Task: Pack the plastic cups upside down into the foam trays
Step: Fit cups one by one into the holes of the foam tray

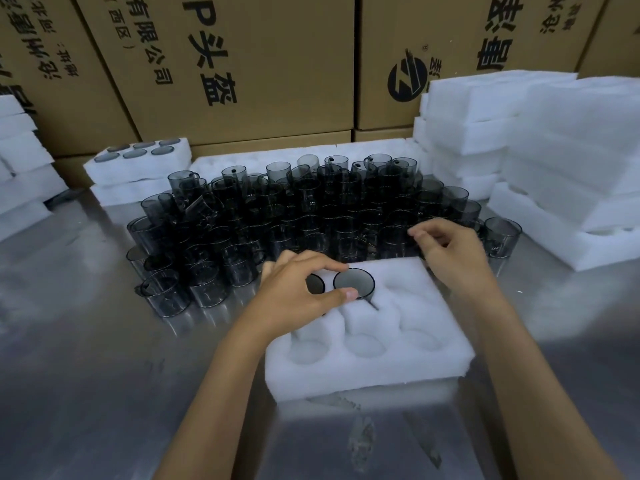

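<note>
Behind the foam tray (367, 372), crowded cups (294, 209) front stacked trays (554, 161) and cartons (249, 64).

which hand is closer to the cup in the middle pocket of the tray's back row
Left. The left hand pinches that cup at its rim; the right hand hovers apart, beyond the foam tray's far right corner.

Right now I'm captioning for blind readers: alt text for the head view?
Left hand pinches an upside-down smoky plastic cup into a white six-pocket foam tray; right hand reaches toward the cup pile behind.
</note>
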